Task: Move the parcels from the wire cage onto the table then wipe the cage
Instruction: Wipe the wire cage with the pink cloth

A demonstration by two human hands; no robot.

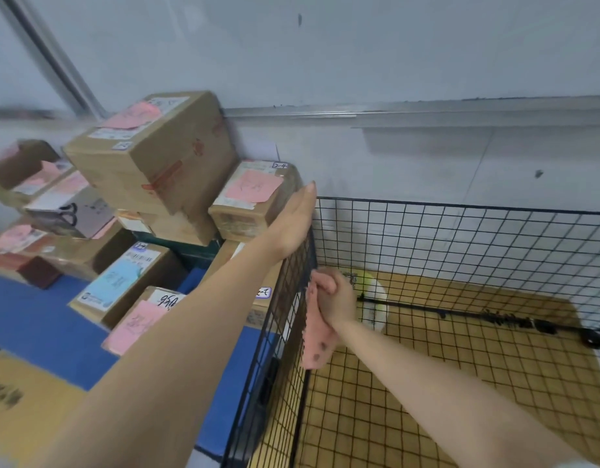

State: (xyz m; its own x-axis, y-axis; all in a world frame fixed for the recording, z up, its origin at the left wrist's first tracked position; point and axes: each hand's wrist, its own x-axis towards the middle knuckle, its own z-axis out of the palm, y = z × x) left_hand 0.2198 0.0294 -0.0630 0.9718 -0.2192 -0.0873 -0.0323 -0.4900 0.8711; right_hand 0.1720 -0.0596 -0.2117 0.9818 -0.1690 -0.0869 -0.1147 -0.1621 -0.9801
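- The wire cage (460, 238) stood against the wall at my right, its mesh side panel between my two arms and its yellowish floor almost bare
- The table (38, 319), blue-topped, sat just beside the cage on my left
- The parcels (149, 153) were piled on that table, cardboard boxes with pink and blue slips, so I judged the moving mostly done and the wiping in hand
- My left hand (291, 221) lay flat along the top rim of the side panel, fingers straight; steadying there seemed wise, since thin mesh flexes under a push
- My right hand (335, 298) was inside the cage, fingers curled tight round the cloth
- The pink cloth (317, 342) hung against the panel's inner face; long strokes down each wire, top to bottom, would serve best
- A pale soft packet (376, 298) lay in the back corner; it looked like one more thing to lift out
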